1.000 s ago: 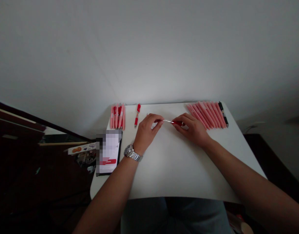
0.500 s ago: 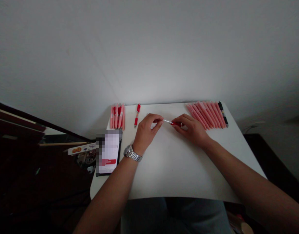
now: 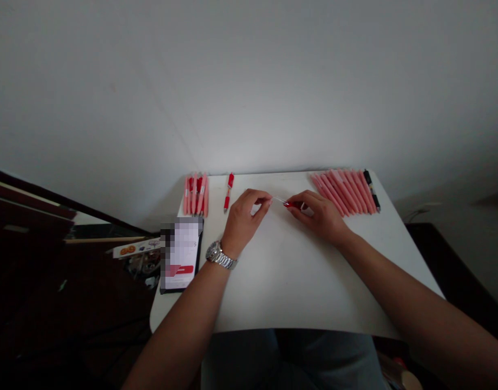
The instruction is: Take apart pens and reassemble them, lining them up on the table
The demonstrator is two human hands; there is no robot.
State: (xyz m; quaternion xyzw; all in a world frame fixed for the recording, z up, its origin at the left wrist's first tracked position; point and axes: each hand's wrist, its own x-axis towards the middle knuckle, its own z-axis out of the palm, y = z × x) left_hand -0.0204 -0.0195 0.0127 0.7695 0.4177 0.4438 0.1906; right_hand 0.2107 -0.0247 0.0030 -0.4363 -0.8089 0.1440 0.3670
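Near the middle of the white table (image 3: 289, 281), my left hand (image 3: 250, 210) pinches the end of a thin clear piece (image 3: 278, 199), perhaps a sleeve or refill; its exact kind is too small to tell. My right hand (image 3: 317, 214) is closed on a red pen part (image 3: 292, 205) whose tip points left at the clear piece. A red pen (image 3: 228, 193) lies alone behind my left hand. Several pink-wrapped pens (image 3: 195, 195) form a group at the back left. Beyond my right hand is a row of pink-wrapped pens (image 3: 344, 190) with a black pen (image 3: 372, 190) beside it.
A phone (image 3: 182, 257) with a lit, partly blurred screen lies along the table's left edge. The grey wall (image 3: 249, 97) rises right behind the table. Left of the table, a box of small items (image 3: 141, 262) stands lower down.
The thin piece between my fingertips looks clearer and less silvery than before, and the red part in my right hand has tilted slightly. Both hands are almost in the same place.
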